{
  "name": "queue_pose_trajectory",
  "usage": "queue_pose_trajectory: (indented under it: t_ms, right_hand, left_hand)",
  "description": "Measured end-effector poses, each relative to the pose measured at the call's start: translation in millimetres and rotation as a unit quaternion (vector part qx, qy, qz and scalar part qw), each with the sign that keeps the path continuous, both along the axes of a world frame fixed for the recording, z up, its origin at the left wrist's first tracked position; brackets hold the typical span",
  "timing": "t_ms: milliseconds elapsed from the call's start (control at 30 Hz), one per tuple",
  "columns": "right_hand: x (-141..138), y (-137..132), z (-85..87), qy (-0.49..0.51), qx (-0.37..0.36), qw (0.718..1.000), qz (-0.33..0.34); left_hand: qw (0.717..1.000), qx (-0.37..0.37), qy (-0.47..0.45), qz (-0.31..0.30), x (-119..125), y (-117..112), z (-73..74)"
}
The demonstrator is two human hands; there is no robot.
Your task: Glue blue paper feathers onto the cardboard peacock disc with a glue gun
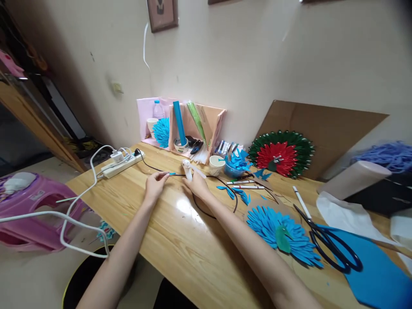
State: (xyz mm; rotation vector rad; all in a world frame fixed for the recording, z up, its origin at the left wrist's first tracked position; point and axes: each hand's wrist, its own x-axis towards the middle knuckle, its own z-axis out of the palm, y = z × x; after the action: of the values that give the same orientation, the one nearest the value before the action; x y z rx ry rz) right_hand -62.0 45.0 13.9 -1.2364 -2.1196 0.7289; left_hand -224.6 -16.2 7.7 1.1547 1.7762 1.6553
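My left hand (155,186) pinches a small blue strip (173,174), probably paper or foam, just over the wooden table. Wrapped in my right hand (197,184) is a white hot glue gun (188,168), its body partly covered by my fingers. The gun's front end is close to the strip, but I cannot tell whether they touch. A black cord (236,201) loops on the table beside my right forearm. To the right lies a blue petalled peacock figure (273,223) with a green body, and loose blue petals (240,195) are scattered behind it.
A white power strip (124,165) lies at the table's left edge. At the back stand a pink partitioned holder (222,118), a paper cup (216,166) and a bowl (234,171) of blue pieces. Large black scissors (334,249) rest on blue sheet (376,274) at right.
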Motion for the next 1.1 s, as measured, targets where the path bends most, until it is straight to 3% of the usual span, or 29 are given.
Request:
queue_pose_trajectory:
  t_ms: [133, 233, 333, 500, 1100]
  right_hand:
    - [-11.2, 5.8, -11.4, 0.035, -0.012, 0.999, -0.005]
    - [6.5, -11.4, -15.0, 0.085, -0.011, 0.996, 0.011]
    - [26.3, -35.1, -16.4, 0.117, -0.034, 0.989, 0.080]
    - [36.0, -54.5, -20.0, 0.091, -0.060, 0.988, 0.111]
    - [36.3, -54.8, -17.4, 0.085, -0.053, 0.988, 0.121]
  left_hand:
    - [1.000, -0.012, 0.014, 0.020, -6.0, 0.3, -16.3]
    - [0.999, -0.019, 0.031, 0.038, -10.6, -3.6, -21.6]
    - [0.997, -0.035, 0.043, 0.054, -14.3, -6.2, -24.2]
    - [0.996, -0.053, 0.049, 0.054, -12.5, -8.5, -25.4]
    - [0.996, -0.078, 0.034, 0.038, -9.0, -12.9, -22.4]
